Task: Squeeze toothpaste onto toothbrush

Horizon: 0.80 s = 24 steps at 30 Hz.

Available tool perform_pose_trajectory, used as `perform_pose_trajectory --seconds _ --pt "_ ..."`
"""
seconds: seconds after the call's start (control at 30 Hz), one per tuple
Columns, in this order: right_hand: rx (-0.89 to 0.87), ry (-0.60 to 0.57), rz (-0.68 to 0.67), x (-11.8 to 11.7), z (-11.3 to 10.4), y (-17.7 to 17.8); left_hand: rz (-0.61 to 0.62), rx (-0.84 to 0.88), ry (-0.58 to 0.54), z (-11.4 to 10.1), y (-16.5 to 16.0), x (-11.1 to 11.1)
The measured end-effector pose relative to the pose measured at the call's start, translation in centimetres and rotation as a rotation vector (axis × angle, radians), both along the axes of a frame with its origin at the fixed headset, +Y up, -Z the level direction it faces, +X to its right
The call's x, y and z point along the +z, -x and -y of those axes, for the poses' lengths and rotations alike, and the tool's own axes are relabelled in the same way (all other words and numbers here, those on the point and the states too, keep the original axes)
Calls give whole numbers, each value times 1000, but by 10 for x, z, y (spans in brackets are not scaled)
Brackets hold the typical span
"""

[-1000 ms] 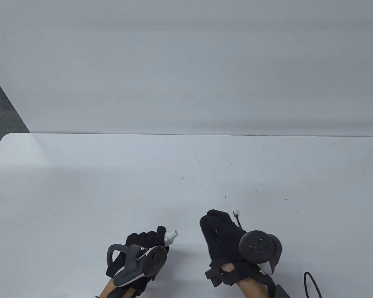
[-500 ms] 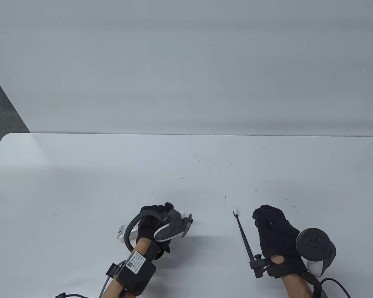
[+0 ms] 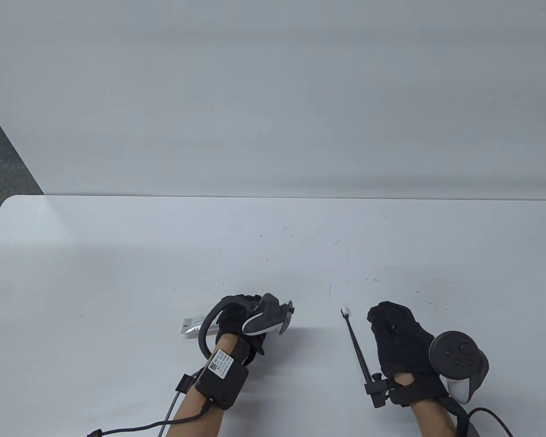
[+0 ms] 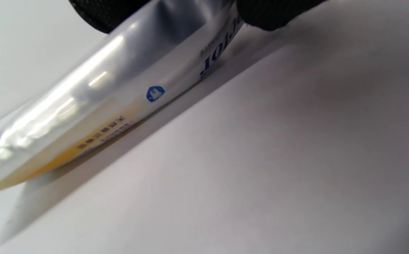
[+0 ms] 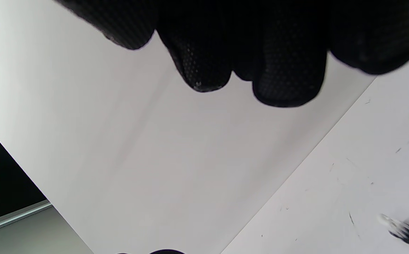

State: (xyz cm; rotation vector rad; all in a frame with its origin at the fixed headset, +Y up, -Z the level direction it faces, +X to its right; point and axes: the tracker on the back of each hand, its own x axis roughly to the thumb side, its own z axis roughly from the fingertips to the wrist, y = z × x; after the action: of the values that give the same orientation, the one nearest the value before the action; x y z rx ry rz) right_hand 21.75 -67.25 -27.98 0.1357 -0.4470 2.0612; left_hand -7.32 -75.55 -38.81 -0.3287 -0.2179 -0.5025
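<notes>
We grip tube (image 3: 192,326) in left hand (image 3: 240,321), crimped end trailing behind grip, low over table (image 3: 118,255). Right hand (image 3: 398,334) empty, fingers loosely curled; brush (image 3: 356,344) lies just left of it. Likely next: pick up brush, bring nozzle to bristles.

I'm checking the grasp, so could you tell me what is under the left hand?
The toothpaste tube lies under the left hand, its crimped end sticking out on the table. Its nozzle end is covered.

Scratched white table (image 3: 118,255), white wall (image 3: 273,91) behind.
</notes>
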Motion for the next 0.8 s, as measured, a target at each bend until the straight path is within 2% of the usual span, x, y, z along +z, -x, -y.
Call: perform_pose_trajectory --seconds 0.4,0.63,0.7,0.8 --pt "0 -2 -24 2 0 4 26 65 42 -9 5 11" --pt "16 1 -35 2 1 6 39 71 -6 -15 8 16" --pt "18 0 -39 2 0 6 41 105 -31 -23 12 19" --pt "28 -15 -40 4 -2 5 53 191 -138 -52 22 28"
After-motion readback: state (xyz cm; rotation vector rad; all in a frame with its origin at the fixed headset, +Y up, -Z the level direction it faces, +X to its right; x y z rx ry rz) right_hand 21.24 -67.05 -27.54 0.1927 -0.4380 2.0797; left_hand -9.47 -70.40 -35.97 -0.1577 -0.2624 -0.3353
